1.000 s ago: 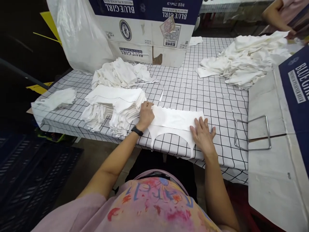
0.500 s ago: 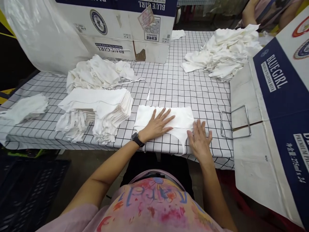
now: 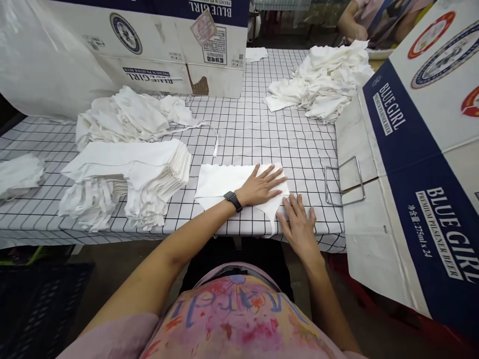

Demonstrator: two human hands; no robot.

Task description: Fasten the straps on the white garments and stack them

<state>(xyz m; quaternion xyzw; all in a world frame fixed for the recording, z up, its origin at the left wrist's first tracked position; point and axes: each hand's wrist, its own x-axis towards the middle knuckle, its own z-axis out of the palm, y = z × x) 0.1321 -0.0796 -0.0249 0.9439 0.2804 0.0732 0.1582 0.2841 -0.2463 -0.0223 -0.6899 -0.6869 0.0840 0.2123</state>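
A white fabric garment piece (image 3: 220,178) with a scalloped top edge and narrow straps lies flat near the table's front edge. My left hand (image 3: 261,187), with a dark watch on its wrist, rests palm down on its right half, fingers spread. At the garment's lower right corner, my right hand (image 3: 297,222) lies with fingers apart, fingertips by its edge. To the left sits a neat stack of similar white pieces (image 3: 127,159), their straps hanging towards the front.
Behind the stack is a loose white fabric heap (image 3: 119,114); another heap (image 3: 325,75) lies at back right. Cardboard boxes stand at the back (image 3: 160,45) and right (image 3: 404,164). A metal wire frame (image 3: 344,203) touches the right box. Across the table a person's hand (image 3: 354,30) shows.
My left hand has slid right across the garment, from its middle to its right side. My right hand has shifted slightly down relative to the garment. The view has turned a little rightward.
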